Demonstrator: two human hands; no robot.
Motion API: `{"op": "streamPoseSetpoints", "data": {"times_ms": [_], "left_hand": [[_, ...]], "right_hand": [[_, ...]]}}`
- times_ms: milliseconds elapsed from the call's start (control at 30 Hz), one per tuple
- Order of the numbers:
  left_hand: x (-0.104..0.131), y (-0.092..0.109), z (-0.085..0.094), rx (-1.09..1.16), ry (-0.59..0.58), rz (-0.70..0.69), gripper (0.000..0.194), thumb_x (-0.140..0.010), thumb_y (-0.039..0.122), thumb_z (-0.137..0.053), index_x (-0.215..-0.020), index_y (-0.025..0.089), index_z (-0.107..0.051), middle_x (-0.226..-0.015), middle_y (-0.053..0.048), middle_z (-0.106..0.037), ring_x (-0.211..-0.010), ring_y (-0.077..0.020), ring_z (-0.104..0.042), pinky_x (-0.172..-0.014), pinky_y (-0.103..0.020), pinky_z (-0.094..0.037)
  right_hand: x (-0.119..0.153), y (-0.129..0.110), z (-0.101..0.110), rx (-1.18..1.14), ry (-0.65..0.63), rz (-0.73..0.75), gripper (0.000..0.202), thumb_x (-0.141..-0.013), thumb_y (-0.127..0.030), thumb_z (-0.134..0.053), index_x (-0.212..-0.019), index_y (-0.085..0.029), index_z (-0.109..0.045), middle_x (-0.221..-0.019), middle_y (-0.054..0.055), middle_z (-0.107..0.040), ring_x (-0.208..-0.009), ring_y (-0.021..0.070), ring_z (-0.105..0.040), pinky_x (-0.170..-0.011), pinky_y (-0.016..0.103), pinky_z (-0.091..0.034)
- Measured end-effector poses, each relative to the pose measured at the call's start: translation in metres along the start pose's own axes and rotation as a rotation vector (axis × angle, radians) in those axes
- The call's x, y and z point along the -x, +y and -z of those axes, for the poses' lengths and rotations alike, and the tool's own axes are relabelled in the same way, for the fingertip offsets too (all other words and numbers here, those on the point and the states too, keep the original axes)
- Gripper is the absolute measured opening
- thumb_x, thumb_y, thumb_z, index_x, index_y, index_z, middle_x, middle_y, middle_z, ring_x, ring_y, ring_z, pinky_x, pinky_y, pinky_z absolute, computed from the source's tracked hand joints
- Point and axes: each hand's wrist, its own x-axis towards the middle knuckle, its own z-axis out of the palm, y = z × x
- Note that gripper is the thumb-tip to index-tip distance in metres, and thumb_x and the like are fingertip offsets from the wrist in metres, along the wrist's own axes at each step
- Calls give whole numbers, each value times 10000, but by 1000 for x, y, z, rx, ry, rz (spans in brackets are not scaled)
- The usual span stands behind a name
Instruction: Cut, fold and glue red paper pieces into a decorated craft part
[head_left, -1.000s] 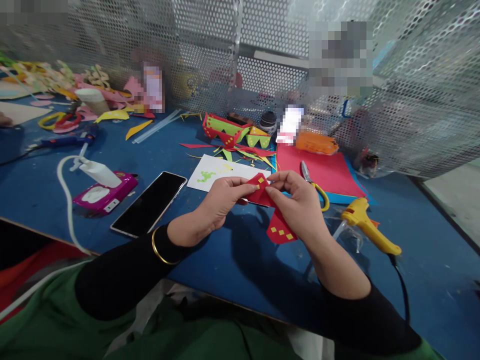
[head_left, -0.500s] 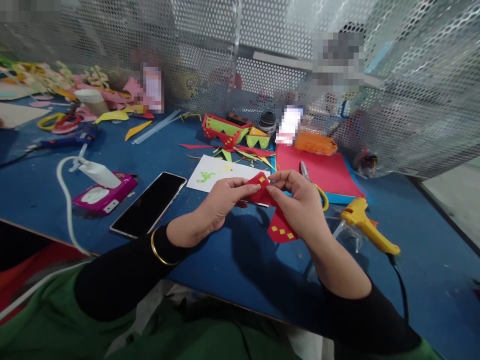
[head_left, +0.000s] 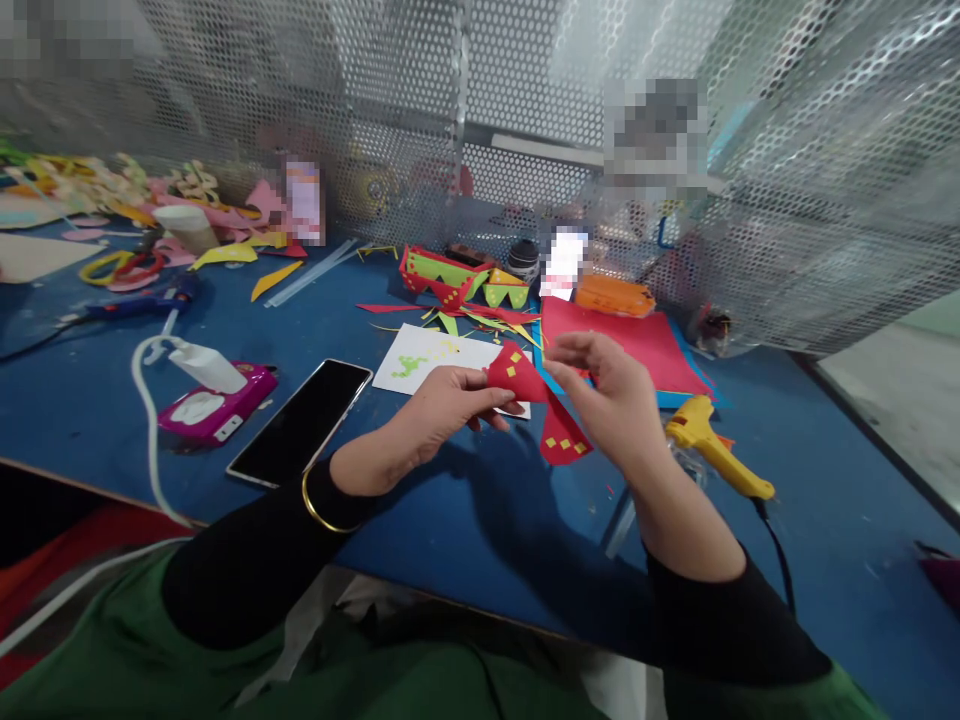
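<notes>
Left hand (head_left: 442, 405) closed in a pinch on the red paper cutout (head_left: 534, 400), thumb and fingertips clamped on its upper left corner, just above the blue table (head_left: 465, 510). Right hand (head_left: 611, 395) held half open beside the cutout's right edge, fingers curled loosely, thumb and forefinger apart; whether the fingertips touch the paper cannot be told, and no firm grip shows. Cutout raised off the table between the 2 hands, bent in the middle, dotted with small yellow squares, its lower flap hanging down toward the person. Directly behind it, a white sheet (head_left: 420, 358) with green and yellow marks, partly covered by the left fingers. Left of that, a black phone (head_left: 300, 420) lying flat near the table's front edge, and further left a magenta box (head_left: 214, 405) with a white charger (head_left: 206, 365) and cord on top. Right of the right hand, a yellow glue gun (head_left: 712, 450) lying on the table, close to the wrist. Behind the right hand, a stack of red and blue paper (head_left: 652, 350), with an orange object (head_left: 613, 295) at its far edge. Further back, red and green zigzag paper pieces (head_left: 457, 280) near the perforated metal screen (head_left: 420, 120). Bare blue surface open in front of both hands down to the near edge, and wide bare room at the far right of the table.
</notes>
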Motion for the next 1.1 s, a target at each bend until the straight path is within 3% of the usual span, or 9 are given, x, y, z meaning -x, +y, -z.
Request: {"op": "streamPoseSetpoints", "data": {"times_ms": [100,200,300,367,400,567,767,933,1100], "left_hand": [[-2,0,2,64,86,-18,185,-750,361,-795,-783,179,-783,-894,-95,-796,-645,-139,-672,-541,-241,-407],[-4,0,5,138,162,-46,191,-753,368,-802,-788,183,-776,-939,-96,-798,-653,-134,-670,-551,-242,-413],[-6,-1,7,179,195,-74,200,-763,373,-797,-787,175,-776,-953,-103,-797,-653,-129,-666,-564,-244,-417],[-6,0,7,189,210,-74,191,-774,363,-785,-785,172,-777,-944,-103,-797,-656,-129,-666,-572,-243,-422],[-6,0,7,192,216,-67,181,-780,353,-776,-784,172,-778,-937,-100,-798,-657,-129,-667,-576,-242,-424],[-5,3,6,196,233,-33,136,-804,292,-732,-760,172,-779,-903,-87,-798,-647,-115,-659,-585,-229,-423],[-7,-1,7,178,234,-30,137,-793,306,-742,-767,179,-786,-904,-91,-799,-658,-129,-668,-562,-231,-403],[-8,-2,8,179,228,-42,146,-797,311,-740,-752,181,-787,-900,-92,-800,-662,-126,-671,-568,-227,-413],[-8,-4,7,165,228,-54,138,-806,303,-741,-783,175,-788,-929,-101,-800,-674,-133,-682,-583,-235,-440]], "right_hand": [[5,3,37,290,154,70,293,-886,-399,-606,-1113,-217,-639,-1108,124,-754,-1054,304,-702,-898,485,-523],[22,21,84,720,212,10,355,-885,-375,-539,-1171,-196,-649,-1172,182,-735,-1094,393,-681,-907,567,-501],[43,56,125,1092,47,-66,401,-876,-406,-519,-1172,-183,-672,-1150,223,-727,-1005,431,-698,-840,571,-507],[52,79,142,1207,-91,-154,303,-851,-421,-558,-1064,-280,-722,-1205,212,-720,-989,396,-710,-776,486,-516],[55,89,148,1230,-164,-186,322,-825,-381,-572,-1069,-236,-726,-1202,208,-724,-982,396,-717,-759,477,-522],[57,114,152,1229,-395,-293,409,-828,-277,-515,-1193,-202,-685,-1124,133,-756,-1002,319,-728,-769,392,-506],[53,107,132,1283,-372,-261,284,-857,-218,-500,-1077,-188,-679,-1093,138,-727,-980,310,-718,-701,360,-455],[51,107,131,1286,-289,-196,237,-791,-166,-547,-991,-125,-669,-972,167,-712,-882,316,-711,-728,379,-480],[53,91,141,887,30,-156,302,-816,-423,-611,-985,-177,-660,-885,122,-716,-736,278,-692,-590,350,-502]]}}
